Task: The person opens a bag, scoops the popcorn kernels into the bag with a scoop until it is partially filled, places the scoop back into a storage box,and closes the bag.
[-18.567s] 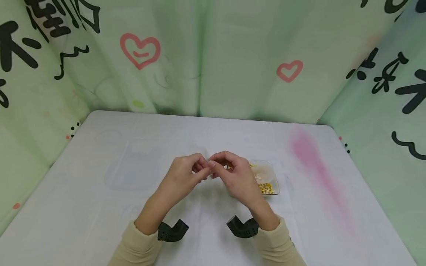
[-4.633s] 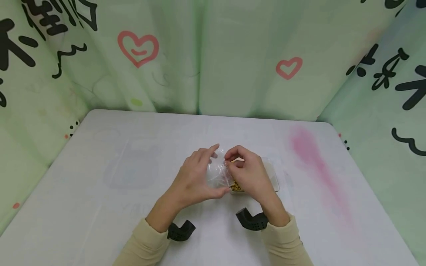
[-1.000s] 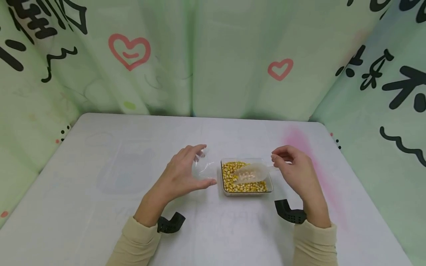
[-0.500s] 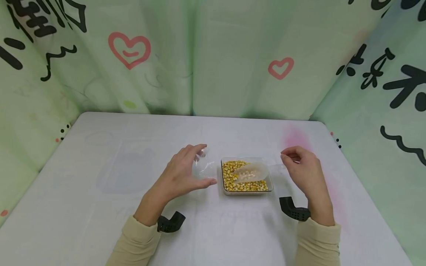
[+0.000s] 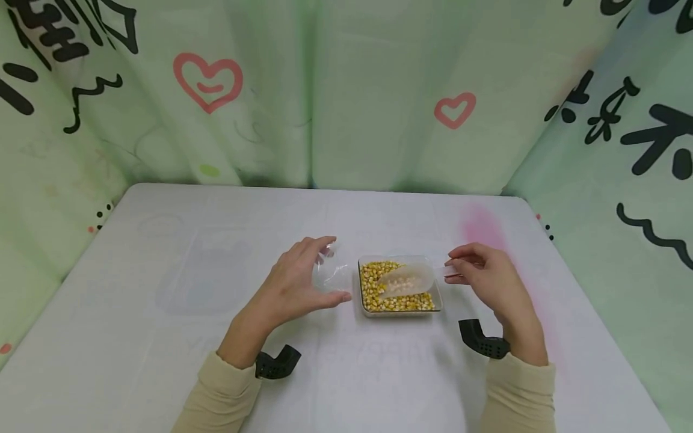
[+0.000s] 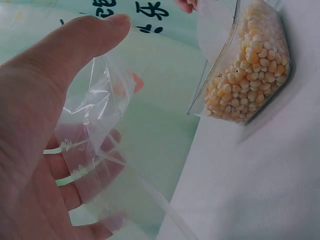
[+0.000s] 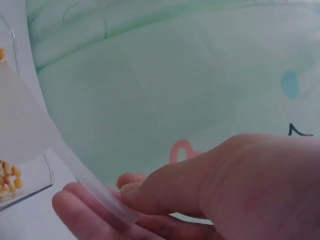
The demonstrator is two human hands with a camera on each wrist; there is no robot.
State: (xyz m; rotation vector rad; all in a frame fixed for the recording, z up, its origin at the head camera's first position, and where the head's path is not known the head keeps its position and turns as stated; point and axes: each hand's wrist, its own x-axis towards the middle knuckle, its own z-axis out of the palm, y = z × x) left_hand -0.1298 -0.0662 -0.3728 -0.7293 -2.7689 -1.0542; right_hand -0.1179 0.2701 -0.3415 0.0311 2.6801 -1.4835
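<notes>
Yellow corn kernels [image 5: 373, 288] fill part of a clear rectangular container [image 5: 400, 314] on a white-covered surface [image 5: 357, 373], right of its middle and well in from the far edge, as a person in beige sleeves [image 5: 520, 397] works with hands held apart, one to each side of the container. Nearer the surface's left edge, the left hand [image 5: 295, 279] curves round a clear plastic bag [image 5: 330, 273], its thumb and fingers wide apart with the film spread between them; the bag is just beside the container's left wall. Toward the surface's right edge, the right hand [image 5: 489, 276] pinches the handle [image 7: 95, 187] of a translucent white scoop [image 5: 414, 282] between thumb and fingers, the broad end lying over the corn inside the container and the handle reaching out past the right wall. Paler kernels show at the scoop, though whether in it or through it one cannot tell. Black wrist cameras [image 5: 483, 341] sit at both cuffs. Pink staining [image 5: 482, 225] runs from near the surface's far right corner toward the near edge. Behind the far edge hangs a pale green curtain [image 5: 373, 108] bearing pink hearts and black lettering
</notes>
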